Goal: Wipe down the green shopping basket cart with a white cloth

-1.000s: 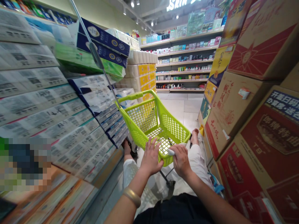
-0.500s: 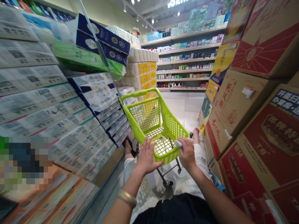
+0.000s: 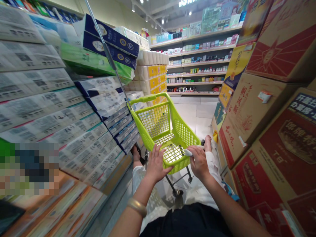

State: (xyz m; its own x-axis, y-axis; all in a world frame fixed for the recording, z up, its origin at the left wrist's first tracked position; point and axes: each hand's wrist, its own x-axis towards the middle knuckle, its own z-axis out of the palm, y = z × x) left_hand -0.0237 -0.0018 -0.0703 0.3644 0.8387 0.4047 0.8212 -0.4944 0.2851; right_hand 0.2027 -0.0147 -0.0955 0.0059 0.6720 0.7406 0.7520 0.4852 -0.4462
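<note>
In front of me stands a small lime-green plastic shopping cart (image 3: 174, 119) with lattice walls and dark wheels; nothing lies in its basket. My left hand (image 3: 156, 164) is at the basket's near left corner, fingers spread and palm down, holding nothing. At the near right corner, my right hand (image 3: 199, 163) is closed on a white cloth (image 3: 189, 152), close against the rim. Most of the cloth is hidden under the fingers. A thin metal pole (image 3: 105, 47) rises from the cart's far left corner beside the handle (image 3: 142, 99).
Stacked paper packs (image 3: 56, 110) line the left side, with navy boxes (image 3: 111, 38) above. Cardboard cartons (image 3: 249, 105) are piled close on the right. Shelves (image 3: 197, 64) of small products stand across the back, beyond a tiled floor (image 3: 202, 113). My bare feet flank the cart.
The view has shifted very slightly, so the surroundings sit a little further right. Both hands keep the same place at the cart's near rim.
</note>
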